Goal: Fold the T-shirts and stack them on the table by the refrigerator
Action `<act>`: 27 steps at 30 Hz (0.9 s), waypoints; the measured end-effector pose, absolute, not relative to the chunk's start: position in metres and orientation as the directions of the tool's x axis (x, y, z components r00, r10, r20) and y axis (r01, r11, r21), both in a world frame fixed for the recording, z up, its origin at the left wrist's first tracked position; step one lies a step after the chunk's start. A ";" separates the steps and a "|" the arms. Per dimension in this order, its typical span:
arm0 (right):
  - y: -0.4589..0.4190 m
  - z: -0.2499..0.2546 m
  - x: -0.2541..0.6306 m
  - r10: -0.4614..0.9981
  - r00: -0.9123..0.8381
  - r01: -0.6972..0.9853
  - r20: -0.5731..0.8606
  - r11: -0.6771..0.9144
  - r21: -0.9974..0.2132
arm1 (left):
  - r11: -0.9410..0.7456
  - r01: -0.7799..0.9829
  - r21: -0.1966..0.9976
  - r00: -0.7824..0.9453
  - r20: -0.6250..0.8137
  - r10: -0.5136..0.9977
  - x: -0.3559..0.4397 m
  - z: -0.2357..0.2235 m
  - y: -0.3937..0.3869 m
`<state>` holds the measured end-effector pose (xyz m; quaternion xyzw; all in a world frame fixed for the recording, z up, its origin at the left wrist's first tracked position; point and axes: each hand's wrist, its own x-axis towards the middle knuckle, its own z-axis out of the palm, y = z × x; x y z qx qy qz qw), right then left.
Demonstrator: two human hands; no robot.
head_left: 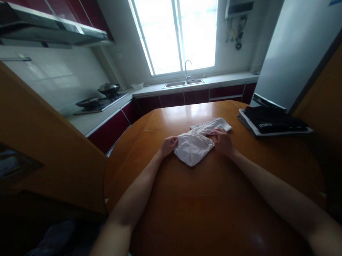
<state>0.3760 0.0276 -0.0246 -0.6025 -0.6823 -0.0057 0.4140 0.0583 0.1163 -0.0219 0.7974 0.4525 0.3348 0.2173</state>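
Note:
A thin white garment (192,148), crumpled and partly folded, lies on the wooden table (180,214); its exact kind does not show. One part of it points toward me, and another stretches back to the right. At its left edge my left hand (169,145) is closed, with the fingertips pinching the cloth. My right hand (223,141) is on the opposite side, where its curled fingers grip the cloth between the two parts. The tips of both hands are partly hidden by the fabric and the knuckles.
Folded dark clothes (272,119) are stacked at the table's right side. Behind the table runs a counter with a sink (183,83) under the window. A stove (102,103) with pans stands to the left, and a refrigerator (294,43) on the right.

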 end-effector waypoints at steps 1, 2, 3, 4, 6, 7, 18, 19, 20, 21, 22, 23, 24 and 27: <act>0.025 -0.024 0.368 0.817 0.001 0.819 0.576 0.330 -0.469 | -0.517 0.558 0.649 0.396 0.339 0.853 0.061 -0.021 0.113; 0.022 -0.024 0.359 0.815 -0.077 0.810 0.574 0.387 -0.441 | -0.541 0.534 0.650 0.429 0.344 0.835 0.064 -0.020 0.110; 0.019 -0.024 0.349 0.810 -0.152 0.799 0.566 0.438 -0.412 | -0.566 0.501 0.655 0.467 0.347 0.814 0.066 -0.019 0.107; 0.017 -0.024 0.340 0.806 -0.217 0.788 0.551 0.478 -0.388 | -0.589 0.462 0.663 0.508 0.346 0.789 0.068 -0.018 0.104; 0.014 -0.026 0.325 0.807 -0.301 0.768 0.508 0.521 -0.372 | -0.619 0.374 0.691 0.581 0.347 0.737 0.072 -0.016 0.098; 0.014 -0.028 0.320 0.814 -0.317 0.764 0.486 0.523 -0.377 | -0.624 0.333 0.707 0.598 0.354 0.719 0.074 -0.016 0.095; 0.024 -0.032 0.352 0.742 0.117 0.750 0.660 0.370 -0.548 | -0.571 0.314 0.758 0.311 0.486 0.816 0.076 -0.033 0.114; 0.025 -0.031 0.357 0.727 0.171 0.733 0.665 0.357 -0.579 | -0.556 0.318 0.768 0.255 0.495 0.830 0.074 -0.033 0.116; 0.025 -0.030 0.362 0.718 0.220 0.710 0.661 0.347 -0.613 | -0.542 0.321 0.777 0.198 0.504 0.841 0.071 -0.033 0.119; 0.025 -0.029 0.367 0.713 0.262 0.682 0.650 0.340 -0.648 | -0.530 0.321 0.785 0.145 0.512 0.847 0.069 -0.032 0.120; 0.026 -0.028 0.371 0.713 0.294 0.651 0.636 0.337 -0.680 | -0.521 0.321 0.791 0.101 0.518 0.849 0.067 -0.031 0.121; 0.026 -0.028 0.374 0.716 0.316 0.620 0.623 0.341 -0.707 | -0.516 0.319 0.795 0.071 0.523 0.849 0.065 -0.030 0.122; 0.026 -0.027 0.376 0.718 0.329 0.589 0.614 0.352 -0.728 | -0.514 0.316 0.798 0.052 0.526 0.849 0.064 -0.029 0.122; 0.025 -0.025 0.375 0.712 0.336 0.506 0.616 0.415 -0.756 | -0.511 0.304 0.804 0.035 0.527 0.849 0.063 -0.027 0.120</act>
